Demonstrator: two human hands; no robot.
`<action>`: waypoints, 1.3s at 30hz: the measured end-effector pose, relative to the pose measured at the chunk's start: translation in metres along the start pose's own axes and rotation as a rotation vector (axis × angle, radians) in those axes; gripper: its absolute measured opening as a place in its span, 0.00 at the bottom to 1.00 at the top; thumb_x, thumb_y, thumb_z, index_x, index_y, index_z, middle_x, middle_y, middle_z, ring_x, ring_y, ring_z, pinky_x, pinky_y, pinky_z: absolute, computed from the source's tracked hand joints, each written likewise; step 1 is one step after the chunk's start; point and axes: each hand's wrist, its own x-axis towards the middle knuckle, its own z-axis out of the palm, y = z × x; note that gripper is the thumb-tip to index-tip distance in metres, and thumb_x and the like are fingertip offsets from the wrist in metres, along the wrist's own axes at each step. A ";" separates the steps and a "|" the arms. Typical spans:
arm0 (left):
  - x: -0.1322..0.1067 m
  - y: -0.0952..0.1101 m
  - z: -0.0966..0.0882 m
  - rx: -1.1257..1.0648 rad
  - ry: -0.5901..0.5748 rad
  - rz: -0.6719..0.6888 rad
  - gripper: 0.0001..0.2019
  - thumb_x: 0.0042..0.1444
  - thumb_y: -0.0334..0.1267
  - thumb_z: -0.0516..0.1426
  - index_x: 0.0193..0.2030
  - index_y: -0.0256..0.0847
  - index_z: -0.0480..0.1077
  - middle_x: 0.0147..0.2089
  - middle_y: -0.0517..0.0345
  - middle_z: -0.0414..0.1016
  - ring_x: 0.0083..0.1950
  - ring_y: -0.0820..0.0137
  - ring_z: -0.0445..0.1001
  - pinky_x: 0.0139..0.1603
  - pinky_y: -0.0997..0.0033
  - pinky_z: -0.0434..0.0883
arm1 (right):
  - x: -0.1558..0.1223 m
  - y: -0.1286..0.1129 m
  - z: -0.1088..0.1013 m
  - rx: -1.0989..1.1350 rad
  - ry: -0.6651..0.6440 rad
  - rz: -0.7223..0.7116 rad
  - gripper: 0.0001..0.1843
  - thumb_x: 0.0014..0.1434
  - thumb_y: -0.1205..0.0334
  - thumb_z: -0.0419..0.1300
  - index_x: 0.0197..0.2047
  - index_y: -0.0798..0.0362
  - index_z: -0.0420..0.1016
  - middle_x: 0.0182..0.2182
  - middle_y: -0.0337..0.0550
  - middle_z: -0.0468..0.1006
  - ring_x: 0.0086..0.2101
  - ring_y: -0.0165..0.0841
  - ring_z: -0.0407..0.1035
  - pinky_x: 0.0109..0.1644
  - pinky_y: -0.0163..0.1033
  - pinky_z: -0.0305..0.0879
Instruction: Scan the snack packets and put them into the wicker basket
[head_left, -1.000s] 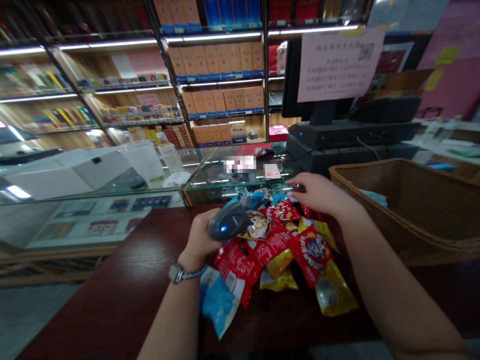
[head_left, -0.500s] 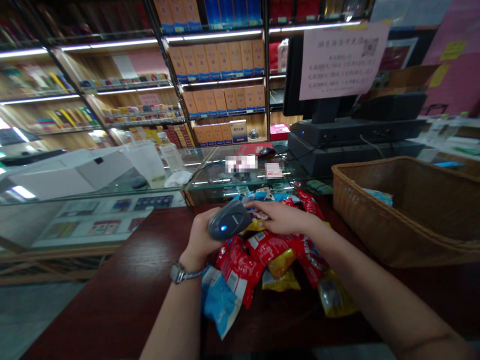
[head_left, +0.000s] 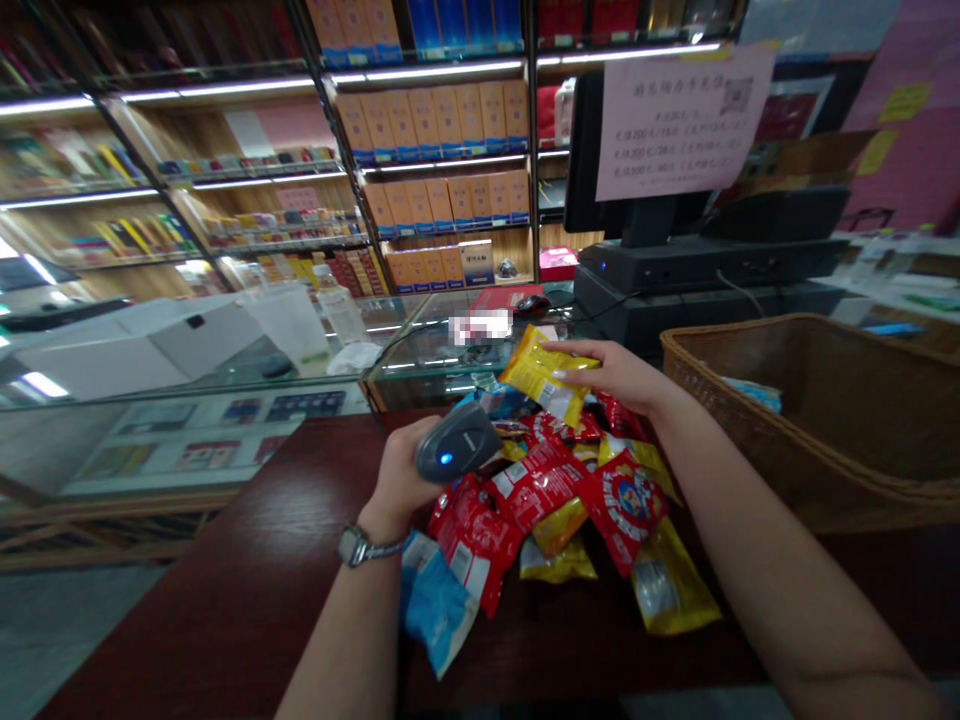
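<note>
Snack packet in yellow wrapping [head_left: 541, 368] is hanging in the right hand [head_left: 619, 375], above the far part of a loose heap of snacks, with a printed barcode showing near its lower edge. Thumb and fingers are pinching it firmly along its right-hand side. The left hand [head_left: 397, 475] is curling around a dark grey barcode scanner [head_left: 454, 445], whose blue light is glowing; most of the fingers are hiding behind the scanner, so how tightly they are gripping cannot be told. The scanner's front end is pointing toward the heap, near the yellow packet but apart from it.

Below the hands, several red snack packets [head_left: 544, 480] are overlapping in the middle of the heap, and one red packet with a cartoon figure [head_left: 628, 505] is lying on the right. A yellow-and-silver packet [head_left: 673, 585] is resting at the near right, and a light-blue packet [head_left: 439, 600] is lying at the near left, beside the wrist that is wearing a wristwatch [head_left: 352, 547]. All of these are lying on a dark brown wooden table [head_left: 285, 520].

To the right, a wicker basket [head_left: 750, 460] is holding a small blue packet [head_left: 756, 393]. Beyond the heap, a computer mouse [head_left: 531, 304] is sitting on a glass counter [head_left: 397, 372], and a pink paper notice [head_left: 682, 125] is covering part of a black monitor [head_left: 586, 150]. Farther back, lit shelves are holding rows of tan boxes [head_left: 427, 125].
</note>
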 end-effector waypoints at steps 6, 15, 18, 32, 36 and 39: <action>0.002 0.001 -0.001 -0.004 -0.027 0.011 0.17 0.45 0.40 0.67 0.43 0.39 0.78 0.40 0.48 0.84 0.39 0.57 0.83 0.42 0.61 0.80 | -0.001 0.002 -0.004 0.033 -0.029 0.000 0.32 0.56 0.61 0.65 0.64 0.46 0.70 0.59 0.45 0.75 0.51 0.38 0.74 0.55 0.42 0.73; 0.004 0.009 0.000 -0.018 -0.092 0.010 0.16 0.45 0.39 0.66 0.42 0.38 0.79 0.42 0.47 0.84 0.40 0.55 0.83 0.41 0.60 0.79 | 0.003 0.005 -0.004 0.014 0.067 -0.114 0.28 0.58 0.61 0.63 0.62 0.46 0.72 0.65 0.44 0.67 0.57 0.37 0.69 0.59 0.43 0.69; 0.005 0.009 -0.001 -0.013 -0.107 0.005 0.17 0.44 0.39 0.67 0.42 0.37 0.79 0.42 0.47 0.84 0.39 0.55 0.82 0.41 0.61 0.79 | 0.000 0.002 -0.005 0.021 0.073 -0.102 0.28 0.58 0.62 0.62 0.62 0.48 0.72 0.64 0.46 0.68 0.57 0.38 0.69 0.60 0.44 0.68; 0.003 0.006 -0.002 -0.019 -0.108 -0.001 0.19 0.44 0.39 0.67 0.44 0.37 0.78 0.42 0.47 0.84 0.39 0.56 0.82 0.42 0.62 0.79 | -0.034 -0.028 -0.042 -0.779 0.770 -0.142 0.22 0.57 0.65 0.61 0.55 0.48 0.80 0.50 0.51 0.78 0.50 0.47 0.72 0.59 0.58 0.65; 0.003 0.005 -0.002 -0.035 -0.093 -0.003 0.20 0.44 0.40 0.67 0.46 0.37 0.78 0.43 0.47 0.84 0.41 0.55 0.83 0.44 0.61 0.79 | -0.071 -0.050 -0.074 -1.084 1.198 0.263 0.26 0.58 0.67 0.58 0.60 0.53 0.75 0.53 0.65 0.73 0.50 0.56 0.71 0.51 0.63 0.66; 0.003 0.006 -0.002 -0.052 -0.093 -0.003 0.21 0.44 0.39 0.68 0.47 0.37 0.77 0.44 0.46 0.84 0.43 0.54 0.83 0.44 0.61 0.79 | -0.076 -0.043 -0.090 -1.110 1.066 0.589 0.25 0.57 0.66 0.58 0.58 0.62 0.76 0.53 0.74 0.70 0.51 0.60 0.71 0.47 0.59 0.67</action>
